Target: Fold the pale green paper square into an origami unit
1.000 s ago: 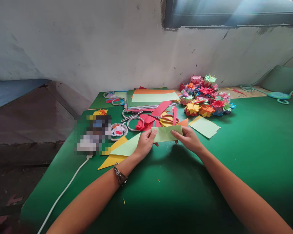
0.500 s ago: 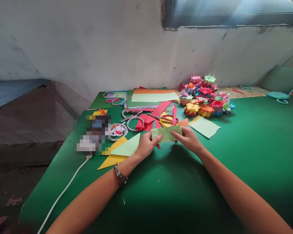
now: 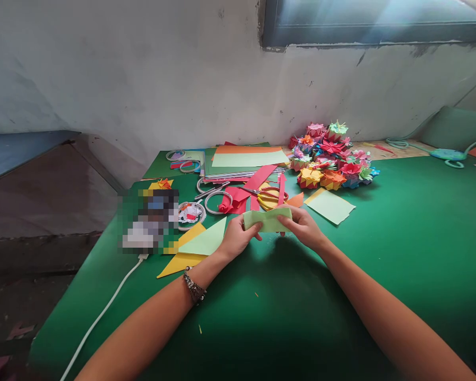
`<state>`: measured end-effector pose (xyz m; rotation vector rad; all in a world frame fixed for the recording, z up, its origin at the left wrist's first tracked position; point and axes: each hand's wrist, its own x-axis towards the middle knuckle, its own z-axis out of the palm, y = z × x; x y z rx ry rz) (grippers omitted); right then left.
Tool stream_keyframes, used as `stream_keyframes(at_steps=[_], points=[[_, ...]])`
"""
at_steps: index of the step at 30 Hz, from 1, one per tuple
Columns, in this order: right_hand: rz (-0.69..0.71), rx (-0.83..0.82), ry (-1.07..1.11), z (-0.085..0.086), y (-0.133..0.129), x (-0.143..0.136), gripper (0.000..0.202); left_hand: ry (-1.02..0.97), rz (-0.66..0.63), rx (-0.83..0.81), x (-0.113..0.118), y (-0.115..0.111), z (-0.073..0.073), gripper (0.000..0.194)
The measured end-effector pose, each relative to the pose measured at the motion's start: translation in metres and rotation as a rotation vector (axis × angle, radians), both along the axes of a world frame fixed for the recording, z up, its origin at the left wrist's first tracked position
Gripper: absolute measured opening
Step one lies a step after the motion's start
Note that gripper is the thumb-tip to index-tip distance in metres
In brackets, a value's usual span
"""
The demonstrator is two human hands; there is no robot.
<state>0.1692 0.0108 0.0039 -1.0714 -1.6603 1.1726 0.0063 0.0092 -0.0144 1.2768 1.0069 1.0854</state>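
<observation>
A folded strip of light green paper (image 3: 267,218) is held up above the table between both my hands. My left hand (image 3: 238,233) pinches its left end, thumb in front and fingers behind. At the right end my right hand (image 3: 302,226) grips it the same way, with the thumb on the front face. The paper bends slightly along its top edge. Just behind it lie scissors (image 3: 267,200) with yellow and red handles, on red paper strips (image 3: 257,182). Light green and yellow paper pieces (image 3: 204,238) lie by my left wrist.
Folded paper flowers (image 3: 333,156) are heaped at the back right, near a light green sheet (image 3: 330,206). A paper stack (image 3: 246,159) lies by the wall. Several tape-like rings (image 3: 218,202) sit left of the scissors. A white cable (image 3: 103,317) runs along the green table (image 3: 404,254).
The light green strip has tilted and bent a little between my hands, its top edge now curving. My right hand has shifted slightly inward. The view has moved slightly.
</observation>
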Motion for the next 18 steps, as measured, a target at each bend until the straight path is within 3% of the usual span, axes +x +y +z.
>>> stream_keyframes(at_steps=[6, 12, 18], points=[[-0.04, 0.031, -0.028, 0.004, -0.001, 0.001, 0.036, 0.008, 0.039, 0.029, -0.001, -0.002, 0.004, 0.016], [-0.024, 0.033, -0.085, 0.001, -0.001, 0.0, 0.035, -0.013, 0.084, 0.057, -0.002, 0.0, 0.007, 0.03], [-0.121, 0.019, -0.115, -0.009, 0.003, 0.001, 0.036, 0.015, 0.067, 0.066, -0.003, -0.002, 0.007, 0.02]])
